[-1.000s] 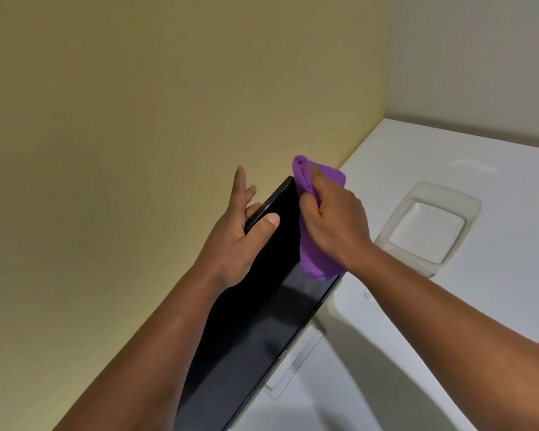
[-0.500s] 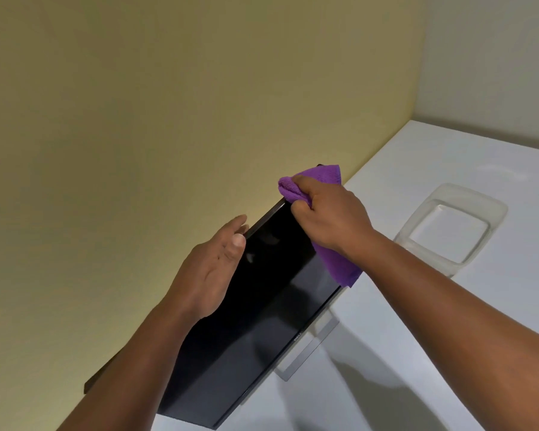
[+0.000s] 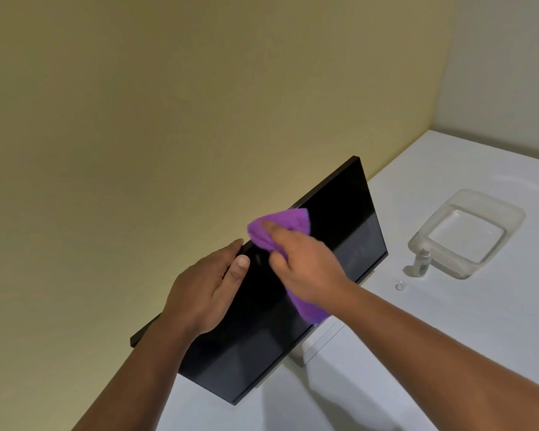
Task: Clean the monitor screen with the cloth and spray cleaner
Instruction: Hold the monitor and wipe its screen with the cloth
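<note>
The yellow wall (image 3: 137,135) fills most of your view, with the white surface (image 3: 448,337) running along it to the right. On that surface stands the black monitor (image 3: 349,231), its dark screen facing you and its pale stand base (image 3: 321,343) showing under the lower edge. Your left hand (image 3: 206,293) grips the monitor's top edge, fingers curled over behind it and the thumb lying flat on the front. Your right hand (image 3: 305,265) clutches the purple cloth (image 3: 280,227), pressing it against the upper part of the screen just beside your left thumb; a tail of cloth hangs below your wrist. To the right of the monitor sits a clear square dish (image 3: 504,209), apart from the screen. The small spray bottle (image 3: 422,262) stands upright, touching or just in front of the dish's near corner. A tiny clear cap (image 3: 400,286) lies on the surface near the bottle.
</note>
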Motion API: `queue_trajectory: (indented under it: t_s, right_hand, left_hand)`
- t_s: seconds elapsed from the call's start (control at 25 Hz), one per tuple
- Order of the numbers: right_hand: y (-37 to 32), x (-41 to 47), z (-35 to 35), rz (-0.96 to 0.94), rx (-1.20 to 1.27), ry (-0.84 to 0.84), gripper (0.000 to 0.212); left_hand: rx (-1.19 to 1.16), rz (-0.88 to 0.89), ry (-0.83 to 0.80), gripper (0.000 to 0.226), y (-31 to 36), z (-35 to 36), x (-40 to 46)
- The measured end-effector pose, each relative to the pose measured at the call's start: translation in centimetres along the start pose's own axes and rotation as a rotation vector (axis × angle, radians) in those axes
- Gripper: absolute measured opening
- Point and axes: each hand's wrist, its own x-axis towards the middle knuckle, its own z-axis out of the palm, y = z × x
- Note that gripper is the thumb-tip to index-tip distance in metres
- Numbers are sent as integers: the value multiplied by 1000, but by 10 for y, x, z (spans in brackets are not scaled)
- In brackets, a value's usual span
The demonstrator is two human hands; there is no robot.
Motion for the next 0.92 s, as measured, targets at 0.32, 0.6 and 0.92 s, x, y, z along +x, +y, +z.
queue_trajectory:
  t_s: [0.32, 0.6, 0.92]
  right_hand:
    - [27, 14, 3, 212, 181, 446, 58]
    - [-26, -48, 91, -83, 340, 171, 66]
    - [-19, -16, 64, 220, 447, 517, 35]
  left_hand:
    - [111, 8, 18, 85, -20, -3, -21]
    - [-8, 46, -5, 70, -23, -8, -24]
    - [-4, -157, 108, 76, -67, -15, -78]
